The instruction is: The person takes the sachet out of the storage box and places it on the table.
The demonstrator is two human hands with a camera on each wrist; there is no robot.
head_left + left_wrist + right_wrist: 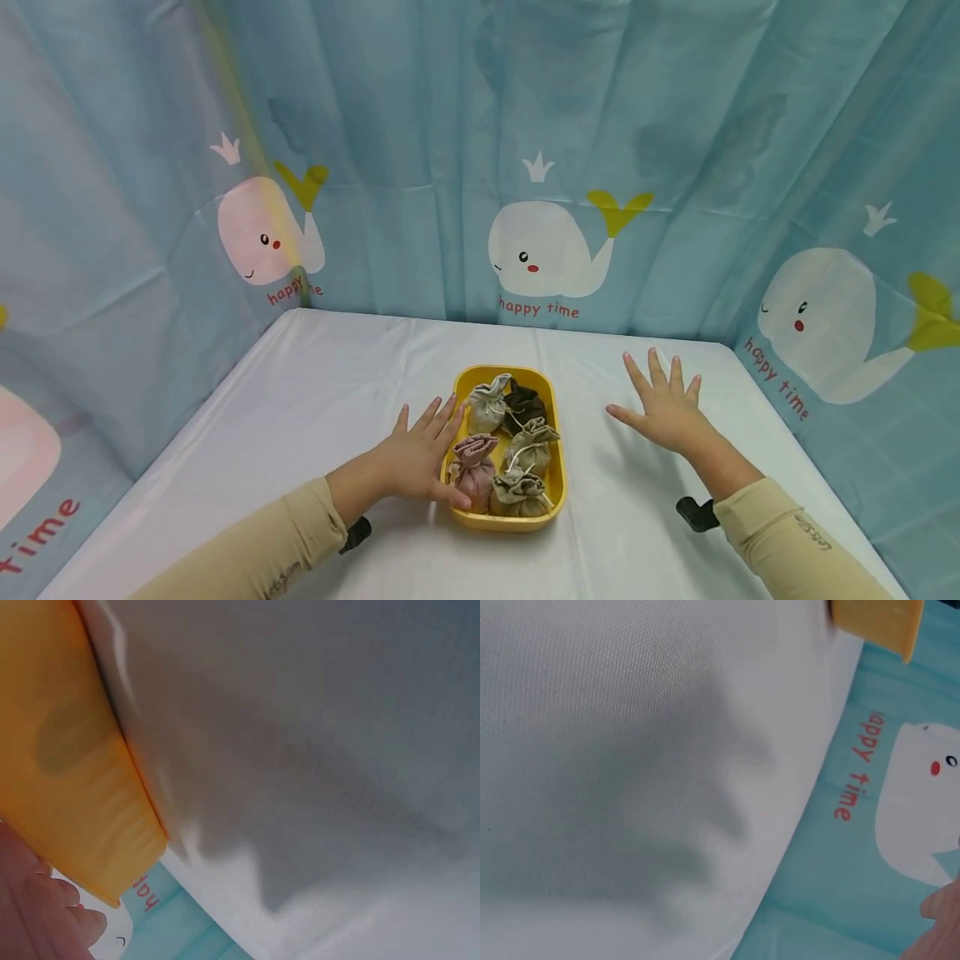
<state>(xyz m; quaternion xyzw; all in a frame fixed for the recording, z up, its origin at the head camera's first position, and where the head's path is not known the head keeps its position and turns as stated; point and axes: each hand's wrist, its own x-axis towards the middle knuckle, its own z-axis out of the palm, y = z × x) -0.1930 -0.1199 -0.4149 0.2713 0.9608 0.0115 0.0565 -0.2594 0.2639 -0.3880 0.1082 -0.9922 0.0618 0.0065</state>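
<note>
From the head view we saw our left hand (416, 458) flat and open against the yellow tray (553, 467) at the desk's (300, 400) centre, five small pouches (487, 403) inside, our right hand (663, 407) spread open at three o'clock. The left wrist view showed only the tray's wall.

Curtained tabletop booth (480, 167), whale-print backdrop

White table (315, 392) before blue whale-print curtain (420, 108)

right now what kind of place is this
Probably a makeshift recording booth, not a home: a table under a white cloth, whale-print "happy time" curtains on three sides, and one yellow tray of small cloth pouches.
</note>
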